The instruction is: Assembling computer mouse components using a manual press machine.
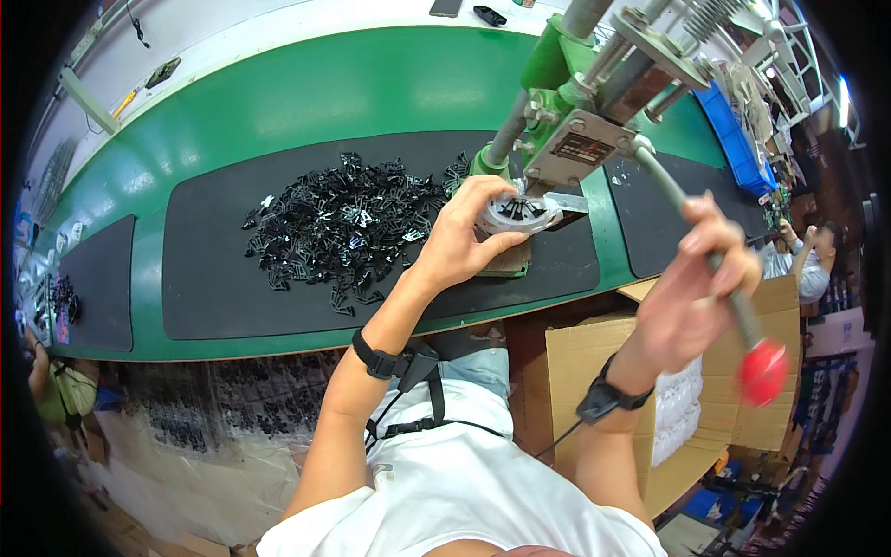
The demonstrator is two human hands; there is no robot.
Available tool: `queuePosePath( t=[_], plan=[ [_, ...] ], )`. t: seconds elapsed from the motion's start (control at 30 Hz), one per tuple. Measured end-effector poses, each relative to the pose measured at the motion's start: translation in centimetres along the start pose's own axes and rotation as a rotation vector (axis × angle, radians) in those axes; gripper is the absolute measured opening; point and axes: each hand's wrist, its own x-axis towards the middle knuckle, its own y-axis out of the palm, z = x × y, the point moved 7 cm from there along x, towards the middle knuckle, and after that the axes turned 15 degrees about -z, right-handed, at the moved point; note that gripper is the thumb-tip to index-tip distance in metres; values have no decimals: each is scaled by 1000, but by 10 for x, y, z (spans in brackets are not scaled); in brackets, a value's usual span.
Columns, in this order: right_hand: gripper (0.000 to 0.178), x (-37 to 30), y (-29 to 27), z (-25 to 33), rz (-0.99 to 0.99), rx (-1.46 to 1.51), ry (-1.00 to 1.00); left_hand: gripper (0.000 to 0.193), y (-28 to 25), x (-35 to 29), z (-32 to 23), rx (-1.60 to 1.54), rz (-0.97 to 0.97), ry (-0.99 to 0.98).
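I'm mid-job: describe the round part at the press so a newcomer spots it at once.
Find the green press rising from the table. At its lower end, the left hand holds the round part. Its pale rim with dark pieces inside sets it apart from the all-black heap to its left.

We count our two hands [464,237] [691,297], two wrist straps [374,360] [603,401], one press [577,130], one red-knobbed lever [763,373], one clear ring [515,224], three dark mats [209,246] and black pieces [357,223] beyond our tally.
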Motion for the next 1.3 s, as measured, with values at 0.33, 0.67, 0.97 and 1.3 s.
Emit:
queuePosePath(
  t=[0.33, 0.67, 0.97, 1.3],
  plan=[
    [47, 69, 7, -65, -121, 4, 366, 39, -84, 29, -11, -88, -111, -265],
    [36, -50, -162, 30, 438, -842, 728, 39, -144, 148, 216, 1189, -77, -394],
    [72, -279, -535, 81, 532, -1505, 1621, 33, -22, 42, 59, 868, 900, 179],
    [65, -286, -499, 21, 1069, -1535, 1339, 38, -26, -17, 46, 811, 836, 336]
  ],
)
